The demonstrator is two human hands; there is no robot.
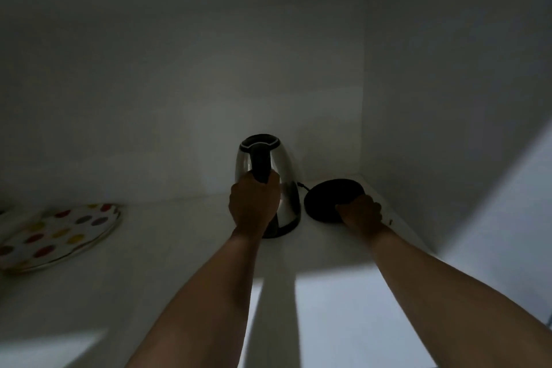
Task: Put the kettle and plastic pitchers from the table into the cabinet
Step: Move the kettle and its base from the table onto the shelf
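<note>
Head view, looking into the cabinet. Interior dim, lit only from the opening behind the person.

Kettle stood on the cabinet shelf, near the back wall and toward the right corner. Steel body, black handle facing outward, so it could be taken by the handle again without turning it. Whether its bottom sat fully flat on the shelf could not be told in the gloom.

Left hand: grip clenched around the kettle's handle, low on it, wrist straight behind. Reads as steadying the kettle while setting it in place.

Kettle base, a black disc, lay just right of the kettle, close to the corner; a short bit of cord showed between the two. Right hand: grip closed on the near edge of the base, thumb on top. Probably sliding it back beside the kettle to save shelf room.

Spotted plate lay at the far left of the shelf, well apart.

No pitchers in sight; that part likely remained.
</note>
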